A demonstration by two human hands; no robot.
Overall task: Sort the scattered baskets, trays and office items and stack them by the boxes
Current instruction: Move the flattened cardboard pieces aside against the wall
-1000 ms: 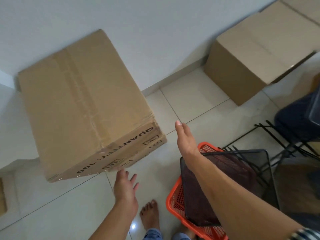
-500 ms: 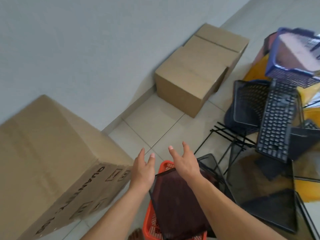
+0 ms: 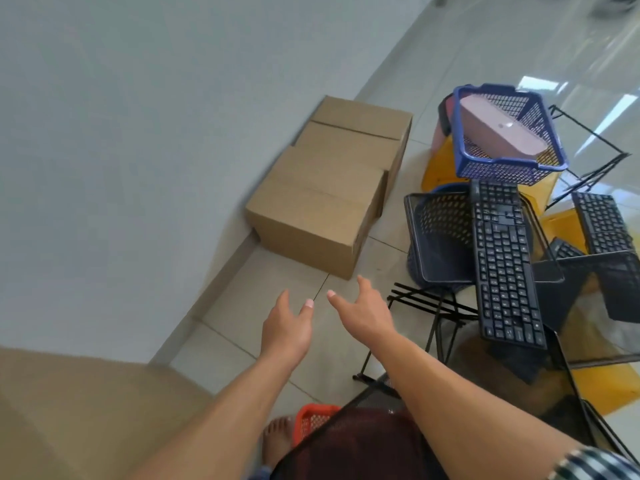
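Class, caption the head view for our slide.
Open left hand and right hand hover near cardboard boxes, beside a keyboard and blue basket.

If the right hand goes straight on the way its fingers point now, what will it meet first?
Probably the nearest box: the open right hand points at its near corner, with only bare floor between. The hand's height is unclear, so it might pass over the box.

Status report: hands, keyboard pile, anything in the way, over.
Left grip, right grip open, empty. Keyboard over black basket, untouched. Wire rack on floor between.
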